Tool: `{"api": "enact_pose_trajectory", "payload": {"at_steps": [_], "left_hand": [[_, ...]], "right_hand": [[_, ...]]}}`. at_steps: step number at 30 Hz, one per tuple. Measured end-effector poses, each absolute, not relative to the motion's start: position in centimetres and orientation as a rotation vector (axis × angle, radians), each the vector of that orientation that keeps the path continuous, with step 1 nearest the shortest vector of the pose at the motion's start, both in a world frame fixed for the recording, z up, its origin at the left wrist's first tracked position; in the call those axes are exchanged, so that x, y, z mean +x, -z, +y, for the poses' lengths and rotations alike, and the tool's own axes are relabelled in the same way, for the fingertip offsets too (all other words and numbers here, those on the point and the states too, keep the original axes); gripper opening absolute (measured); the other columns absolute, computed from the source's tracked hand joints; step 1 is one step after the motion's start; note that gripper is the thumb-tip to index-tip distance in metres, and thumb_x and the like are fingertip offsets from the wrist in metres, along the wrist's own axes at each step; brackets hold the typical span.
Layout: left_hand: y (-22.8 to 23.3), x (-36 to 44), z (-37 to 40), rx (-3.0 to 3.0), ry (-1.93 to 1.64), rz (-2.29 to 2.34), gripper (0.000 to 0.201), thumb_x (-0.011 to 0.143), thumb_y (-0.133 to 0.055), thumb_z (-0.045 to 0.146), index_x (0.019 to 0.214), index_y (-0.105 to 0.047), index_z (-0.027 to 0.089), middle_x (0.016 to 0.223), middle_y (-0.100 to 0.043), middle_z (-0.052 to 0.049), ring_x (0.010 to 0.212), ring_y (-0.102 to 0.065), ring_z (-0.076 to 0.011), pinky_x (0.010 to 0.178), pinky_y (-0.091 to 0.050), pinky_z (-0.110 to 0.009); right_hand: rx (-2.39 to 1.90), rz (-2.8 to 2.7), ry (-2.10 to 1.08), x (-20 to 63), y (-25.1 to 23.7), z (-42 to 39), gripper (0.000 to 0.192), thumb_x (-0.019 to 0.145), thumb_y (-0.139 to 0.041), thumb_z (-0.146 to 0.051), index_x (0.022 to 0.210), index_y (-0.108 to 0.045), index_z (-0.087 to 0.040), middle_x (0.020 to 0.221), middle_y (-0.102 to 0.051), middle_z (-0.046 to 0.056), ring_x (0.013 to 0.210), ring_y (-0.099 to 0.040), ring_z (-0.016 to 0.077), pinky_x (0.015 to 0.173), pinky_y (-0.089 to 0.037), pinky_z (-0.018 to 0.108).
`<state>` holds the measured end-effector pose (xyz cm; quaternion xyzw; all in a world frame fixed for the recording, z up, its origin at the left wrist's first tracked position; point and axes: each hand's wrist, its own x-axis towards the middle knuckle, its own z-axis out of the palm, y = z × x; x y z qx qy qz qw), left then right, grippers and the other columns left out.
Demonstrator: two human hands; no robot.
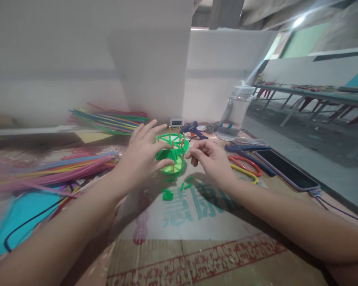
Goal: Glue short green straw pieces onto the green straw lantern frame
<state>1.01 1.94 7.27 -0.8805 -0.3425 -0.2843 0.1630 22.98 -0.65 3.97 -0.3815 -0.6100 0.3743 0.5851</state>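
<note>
The table (pixel 155 258) stood against a pale, smooth wall (pixel 77 59), its brown top crossed toward the near edge by a red patterned band (pixel 214 258) and covered in the middle by a whitish sheet (pixel 128 224) with teal lettering. Beyond its right edge stretched a grey floor, with long tables (pixel 304 93) and red stools (pixel 313 104) under a bright light (pixel 298 20). Mid-table toward the far edge was a round, cage-like green frame (pixel 179 153), with thin orange-brown sticks (pixel 170 130) upright in it. The left hand (pixel 146 149) gripped its left side between thumb and fingers; the right hand (pixel 210 157), just beside its right side, was closed, thumb against fingertips, though whether anything was pinched there I could not tell. Small green scraps (pixel 167 196) lay nearer. Thin, colourful strips (pixel 110 120) were bundled at the far left; a small clock (pixel 176 122) and navy glue gun (pixel 193 128) lay by the far edge. A clear ribless bottle (pixel 234 109) occupied the far right corner, and a flat, dark-screened phone (pixel 288 169) lay along the right edge.
</note>
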Motion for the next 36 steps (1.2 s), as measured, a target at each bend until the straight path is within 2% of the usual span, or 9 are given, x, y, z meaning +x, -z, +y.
{"api": "enact_pose_trajectory", "payload": {"at_steps": [4,7,11,21,26,30,33,36], "left_hand": [[-6.9,1.0,2.1,-2.508,0.805,-0.972,0.03,0.08,-0.079,0.041,0.105,-0.074,0.024,0.151,-0.051,-0.012,0.149,-0.032,-0.0365,0.122,-0.025,-0.06],[-6.8,1.0,2.1,-2.504,0.813,-0.973,0.031,0.078,-0.081,0.039,0.103,-0.073,0.023,0.149,-0.052,-0.013,0.149,-0.033,-0.0361,0.122,-0.025,-0.06],[-6.7,1.0,2.2,-2.497,0.81,-0.963,0.03,0.078,-0.082,0.038,0.102,-0.073,0.022,0.148,-0.054,-0.013,0.148,-0.035,-0.0356,0.122,-0.026,-0.059],[-6.8,1.1,2.2,-2.514,0.813,-0.966,0.028,0.079,-0.081,0.038,0.102,-0.074,0.024,0.147,-0.055,-0.012,0.147,-0.036,-0.0353,0.122,-0.026,-0.06],[-6.8,1.0,2.3,-2.525,0.807,-0.98,0.03,0.078,-0.082,0.04,0.101,-0.075,0.022,0.147,-0.055,-0.014,0.147,-0.036,-0.0373,0.121,-0.025,-0.06],[-8.0,0.3,2.3,-2.606,0.829,-0.975,0.038,0.077,-0.081,0.047,0.106,-0.075,0.023,0.145,-0.057,-0.013,0.144,-0.04,-0.0381,0.12,-0.026,-0.06],[-9.7,-0.3,1.7,-2.623,0.979,-1.032,0.021,0.091,-0.064,0.041,0.096,-0.075,0.023,0.129,-0.067,-0.009,0.129,-0.055,-0.03,0.113,-0.039,-0.05],[-11.1,-0.7,0.7,-2.562,1.117,-1.19,0.026,0.096,-0.054,0.04,0.088,-0.071,0.022,0.1,-0.073,-0.006,0.102,-0.064,-0.0244,0.096,-0.049,-0.041]], "right_hand": [[-0.891,-1.539,-0.711,23.5,-4.4,-0.7,0.012,0.093,-0.059,-0.028,0.087,-0.064,-0.019,0.078,-0.07,0.0,0.06,-0.057,0.0099,0.061,-0.048,0.027],[-0.891,-1.625,-0.655,23.4,-3.9,-1.0,0.015,0.095,-0.056,-0.026,0.096,-0.069,-0.019,0.083,-0.069,0.002,0.068,-0.06,0.0112,0.066,-0.049,0.028],[-0.856,-1.642,-0.728,23.0,-3.3,-1.3,0.012,0.095,-0.057,-0.026,0.1,-0.066,-0.018,0.095,-0.072,0.005,0.075,-0.063,0.0122,0.067,-0.049,0.028],[-0.797,-1.688,-0.715,22.8,-3.1,-1.0,0.011,0.097,-0.055,-0.026,0.101,-0.061,-0.019,0.099,-0.072,0.005,0.074,-0.063,0.0122,0.07,-0.05,0.03],[-0.819,-1.606,-0.581,23.2,-2.8,-0.6,0.009,0.092,-0.062,-0.029,0.095,-0.059,-0.021,0.086,-0.062,0.001,0.068,-0.055,0.0119,0.062,-0.047,0.028],[-0.948,-1.561,-0.746,22.9,-1.5,-0.4,0.019,0.085,-0.069,-0.034,0.08,-0.055,-0.021,0.069,-0.056,-0.003,0.058,-0.05,0.0111,0.053,-0.041,0.026],[-1.017,-1.552,-0.934,22.7,-0.6,-0.5,0.022,0.085,-0.067,-0.037,0.075,-0.053,-0.022,0.06,-0.053,-0.006,0.05,-0.047,0.0103,0.048,-0.038,0.025],[-1.007,-1.576,-1.011,22.5,-0.2,-0.6,0.018,0.088,-0.06,-0.036,0.078,-0.054,-0.022,0.06,-0.056,-0.005,0.049,-0.047,0.01,0.047,-0.037,0.024]]}}
